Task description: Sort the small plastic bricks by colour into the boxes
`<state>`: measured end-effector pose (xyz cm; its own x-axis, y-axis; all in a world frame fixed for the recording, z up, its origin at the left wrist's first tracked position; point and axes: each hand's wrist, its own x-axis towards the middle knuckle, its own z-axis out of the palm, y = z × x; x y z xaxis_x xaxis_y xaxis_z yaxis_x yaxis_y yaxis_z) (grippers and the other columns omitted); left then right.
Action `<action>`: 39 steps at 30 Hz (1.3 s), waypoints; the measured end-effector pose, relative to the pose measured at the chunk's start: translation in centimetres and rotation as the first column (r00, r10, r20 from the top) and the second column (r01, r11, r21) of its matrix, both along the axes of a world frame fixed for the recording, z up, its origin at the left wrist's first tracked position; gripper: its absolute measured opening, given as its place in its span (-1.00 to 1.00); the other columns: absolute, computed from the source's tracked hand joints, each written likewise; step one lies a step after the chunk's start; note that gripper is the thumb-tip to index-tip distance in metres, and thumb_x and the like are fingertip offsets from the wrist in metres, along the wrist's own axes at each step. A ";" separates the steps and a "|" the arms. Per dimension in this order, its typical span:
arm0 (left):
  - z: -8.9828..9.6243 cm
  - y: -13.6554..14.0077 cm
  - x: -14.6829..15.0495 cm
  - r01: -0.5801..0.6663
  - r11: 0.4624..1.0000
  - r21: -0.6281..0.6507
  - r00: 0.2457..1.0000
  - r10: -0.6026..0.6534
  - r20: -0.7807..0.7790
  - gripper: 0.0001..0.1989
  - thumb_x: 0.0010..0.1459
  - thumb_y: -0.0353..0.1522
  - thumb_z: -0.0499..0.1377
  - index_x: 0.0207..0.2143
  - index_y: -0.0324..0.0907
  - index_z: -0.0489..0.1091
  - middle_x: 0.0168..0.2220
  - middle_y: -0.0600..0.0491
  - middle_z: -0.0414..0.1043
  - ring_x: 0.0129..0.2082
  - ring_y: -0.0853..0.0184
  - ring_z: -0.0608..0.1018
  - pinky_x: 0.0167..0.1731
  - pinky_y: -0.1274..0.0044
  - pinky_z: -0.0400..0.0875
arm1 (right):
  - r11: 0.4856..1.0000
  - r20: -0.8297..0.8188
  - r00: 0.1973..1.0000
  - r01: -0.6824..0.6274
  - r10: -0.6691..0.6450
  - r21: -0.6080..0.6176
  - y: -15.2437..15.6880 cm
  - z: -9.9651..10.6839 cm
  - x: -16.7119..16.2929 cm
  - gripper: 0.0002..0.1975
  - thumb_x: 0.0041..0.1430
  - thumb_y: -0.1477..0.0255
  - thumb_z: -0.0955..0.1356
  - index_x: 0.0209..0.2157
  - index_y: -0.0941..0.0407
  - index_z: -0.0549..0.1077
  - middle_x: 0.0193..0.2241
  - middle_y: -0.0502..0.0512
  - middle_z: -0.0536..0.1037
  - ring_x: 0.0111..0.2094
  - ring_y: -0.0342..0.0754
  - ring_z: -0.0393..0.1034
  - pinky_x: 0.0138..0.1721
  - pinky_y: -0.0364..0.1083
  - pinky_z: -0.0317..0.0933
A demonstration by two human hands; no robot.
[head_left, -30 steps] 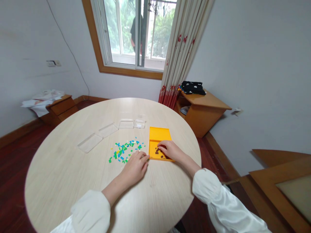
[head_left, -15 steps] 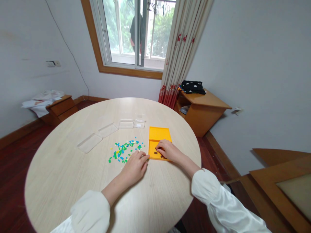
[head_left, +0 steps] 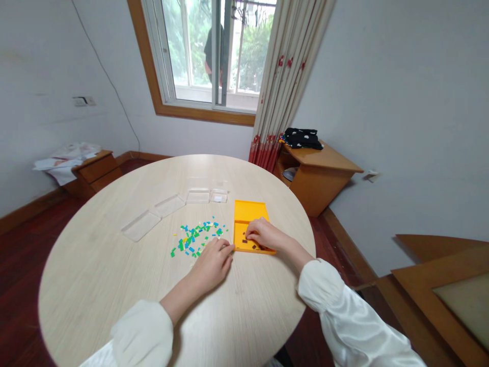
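An orange-yellow plastic box (head_left: 249, 247) lies with its lid (head_left: 250, 210) folded back on a round table (head_left: 229, 326). A few small dark brown bricks (head_left: 245, 241) are spread over its floor. Inside the box, my right hand (head_left: 265, 234) reaches down with thumb and fingers pinched together; whatever is between the fingertips is hidden. My left hand (head_left: 214, 259) rests on the tabletop with bent fingers, its fingertips holding the near left corner of the box. Just beyond it lies a loose scatter of small green, blue, yellow and cream bricks (head_left: 196, 233).
Several clear plastic trays form an arc behind the bricks, among them a long left tray (head_left: 140, 226) and a small one (head_left: 219, 196). A wooden cabinet (head_left: 324, 176) with dark cloth on top stands beyond the table, near a curtain (head_left: 288, 76). A person (head_left: 214, 51) is outside the window.
My right hand has shifted slightly within the box, and its forearm has swung up a little, showing more of the brown bricks near the front edge. The left hand has stayed put.
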<state>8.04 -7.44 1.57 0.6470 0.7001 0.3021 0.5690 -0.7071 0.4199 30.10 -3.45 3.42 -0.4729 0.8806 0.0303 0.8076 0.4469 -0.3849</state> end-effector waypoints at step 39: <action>-0.3 0.3 0.2 0.015 1.000 0.002 1.000 -0.015 0.009 -0.74 0.16 -0.45 -0.01 -0.14 -0.23 0.38 -0.21 -0.09 0.38 -0.18 0.24 0.37 -0.16 0.38 0.33 | 0.963 -0.029 0.989 0.146 -0.143 0.229 -5.5 -0.7 2.4 -0.58 0.14 0.64 0.11 -0.06 0.15 0.41 -0.06 0.19 0.48 -0.02 -0.02 0.34 0.10 0.11 0.04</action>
